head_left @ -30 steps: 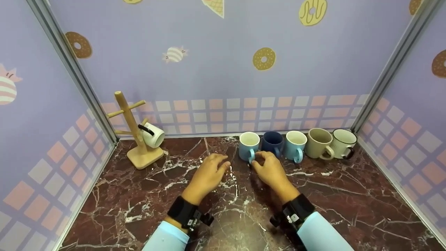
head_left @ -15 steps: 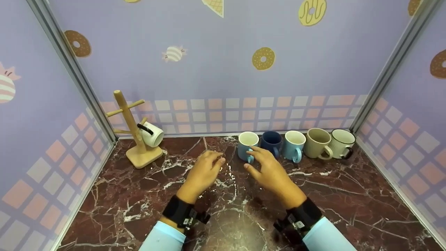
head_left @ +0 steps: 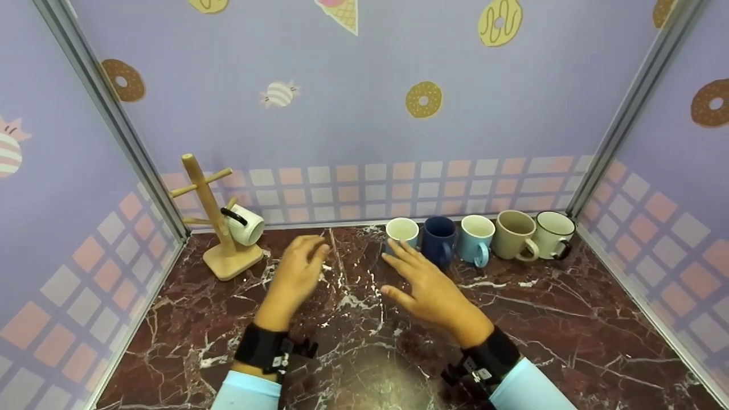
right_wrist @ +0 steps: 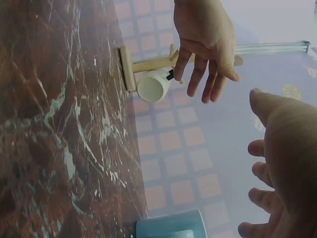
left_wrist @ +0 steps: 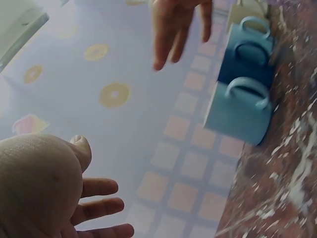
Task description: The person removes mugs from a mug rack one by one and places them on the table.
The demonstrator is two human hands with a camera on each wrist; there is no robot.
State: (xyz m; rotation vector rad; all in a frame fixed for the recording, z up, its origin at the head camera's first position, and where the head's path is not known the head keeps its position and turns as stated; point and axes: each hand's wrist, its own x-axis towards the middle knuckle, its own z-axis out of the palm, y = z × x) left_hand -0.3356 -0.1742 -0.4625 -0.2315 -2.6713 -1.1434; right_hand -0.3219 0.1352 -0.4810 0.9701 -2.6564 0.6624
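My left hand (head_left: pixel 293 276) hovers over the table between the wooden mug tree (head_left: pixel 228 259) and the row of mugs, holding nothing, fingers relaxed. Its fingers also show apart from everything in the left wrist view. My right hand (head_left: pixel 430 290) is spread and holds nothing; in the head view its fingertips overlap the leftmost light blue mug (head_left: pixel 402 230), hiding its handle. That mug (left_wrist: pixel 240 111) stands upright, handle outward, in the left wrist view. A white mug with a black handle (head_left: pixel 249 228) hangs tilted on a lower peg of the tree.
Right of the first mug stand a navy mug (head_left: pixel 437 236), another light blue mug (head_left: pixel 475 242), a beige mug (head_left: pixel 511 236) and a white mug with a dark rim (head_left: pixel 551 236), along the back wall (head_left: pixel 342 131). Side walls enclose the dark marbled table (head_left: pixel 353 341).
My right hand has come away from the leftmost mug's handle and its fingers have spread. My left hand has shifted left, nearer the mug tree. The mugs have stayed in place.
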